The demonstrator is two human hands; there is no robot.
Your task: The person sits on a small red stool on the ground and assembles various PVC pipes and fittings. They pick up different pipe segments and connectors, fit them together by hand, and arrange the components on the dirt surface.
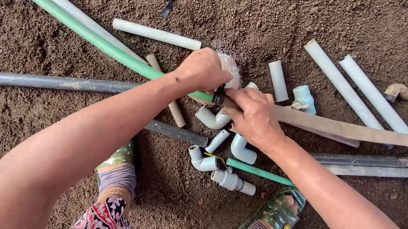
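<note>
A long green pipe (79,28), running from the upper left to the frame's centre, is gripped by the closed left hand (202,69). Just right of it, a tan pipe (341,127) is clasped by the right hand (255,117), above white elbow fittings (212,119) scattered on the soil (14,142).

Both your bare forearms reach forward from the lower corners and converge near the middle. Your left hand (202,69) is curled over, knuckles up, fingers wrapped down and closed in a grip. Your right hand (255,117) sits just beside it, nearly touching, back of the hand up, fingers bent and pinched toward the left hand. Your wrists are fairly straight, elbows spread wide. Below, your feet are planted apart.
</note>
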